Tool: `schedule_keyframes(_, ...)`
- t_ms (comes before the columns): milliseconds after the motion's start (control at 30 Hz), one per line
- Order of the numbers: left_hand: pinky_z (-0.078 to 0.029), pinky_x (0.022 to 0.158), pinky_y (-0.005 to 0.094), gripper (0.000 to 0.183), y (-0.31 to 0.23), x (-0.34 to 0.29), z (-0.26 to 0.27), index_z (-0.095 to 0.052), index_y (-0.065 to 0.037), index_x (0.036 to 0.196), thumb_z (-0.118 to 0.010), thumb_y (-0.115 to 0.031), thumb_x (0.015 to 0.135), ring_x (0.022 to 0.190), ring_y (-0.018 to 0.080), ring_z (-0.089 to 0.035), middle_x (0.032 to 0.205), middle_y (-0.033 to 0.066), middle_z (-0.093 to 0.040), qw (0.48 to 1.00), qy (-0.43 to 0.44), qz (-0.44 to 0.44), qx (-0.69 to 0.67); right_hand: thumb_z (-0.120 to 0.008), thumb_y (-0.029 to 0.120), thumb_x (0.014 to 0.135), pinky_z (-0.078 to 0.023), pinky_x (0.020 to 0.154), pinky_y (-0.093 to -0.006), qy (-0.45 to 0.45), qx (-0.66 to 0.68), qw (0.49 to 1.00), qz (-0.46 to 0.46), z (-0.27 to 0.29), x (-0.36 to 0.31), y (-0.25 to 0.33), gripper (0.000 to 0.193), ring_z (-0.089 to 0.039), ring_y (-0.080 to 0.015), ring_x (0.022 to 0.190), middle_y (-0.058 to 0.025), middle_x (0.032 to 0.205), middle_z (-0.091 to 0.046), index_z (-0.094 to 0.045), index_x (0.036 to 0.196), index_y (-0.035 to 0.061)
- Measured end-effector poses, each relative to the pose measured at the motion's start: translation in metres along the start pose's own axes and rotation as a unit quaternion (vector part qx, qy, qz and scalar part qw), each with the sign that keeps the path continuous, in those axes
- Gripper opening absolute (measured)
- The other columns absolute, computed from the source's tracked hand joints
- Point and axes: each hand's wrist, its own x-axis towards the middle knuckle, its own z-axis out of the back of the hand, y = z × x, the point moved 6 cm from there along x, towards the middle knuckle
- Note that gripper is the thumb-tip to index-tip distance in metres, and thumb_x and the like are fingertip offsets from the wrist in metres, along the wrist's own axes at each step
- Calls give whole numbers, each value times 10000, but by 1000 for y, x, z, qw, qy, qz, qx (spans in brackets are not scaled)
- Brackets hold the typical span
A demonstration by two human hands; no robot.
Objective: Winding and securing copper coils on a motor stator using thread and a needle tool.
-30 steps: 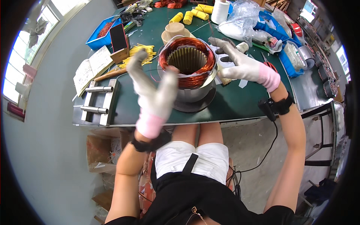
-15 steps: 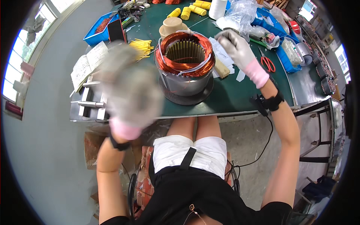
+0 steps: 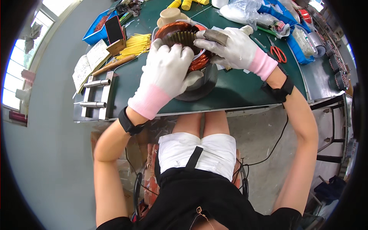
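A motor stator (image 3: 199, 88) with a dark steel body stands upright on the bench, an orange-red copper winding (image 3: 173, 29) ringing its top. Gloved in white with a pink cuff, my left hand (image 3: 165, 69) lies over the winding's near left side. Its fingers curl over the rim and its thumb rests lower on the outside. My right hand (image 3: 234, 48), gloved alike, grips the winding's right side, with grey-stained fingers reaching over the bore and the thumb below. Both hands hide much of the winding, and the exact spots the fingertips touch are partly covered.
On the left lie a metal frame with two rods (image 3: 96, 104), a wooden-handled tool (image 3: 113, 65), an open notebook (image 3: 89, 63), a phone (image 3: 114, 29) and yellow strips (image 3: 136, 45). Behind is a beige round block (image 3: 169, 16). Red-handled scissors (image 3: 279, 54) and a blue bin (image 3: 301, 53) sit right.
My left hand has swung from left of the stator onto its winding. The right hand has come leftward onto the winding too. The phone and wooden-handled tool now show unobstructed.
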Motion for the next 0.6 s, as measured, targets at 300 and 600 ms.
schedule_keyframes(300,-419,669,374,278,-2,6,-3,-518,-51,808,-647,-290,745,708,278,-539,745,103,-533,998,-5,-55,-4,-675,214,744,-470,806,-374,-64,72,994,-46,3,3,10,312,-583,-285,944,-111,1083,-571,-588,1011,79)
schedule_keyframes(600,-454,695,396,206,21,45,61,-549,-10,943,-477,-197,894,820,366,-562,846,191,-587,981,-64,60,-175,-493,209,888,-464,743,-288,14,365,912,-184,14,35,-16,244,-579,-147,808,-96,882,-613,-595,966,2)
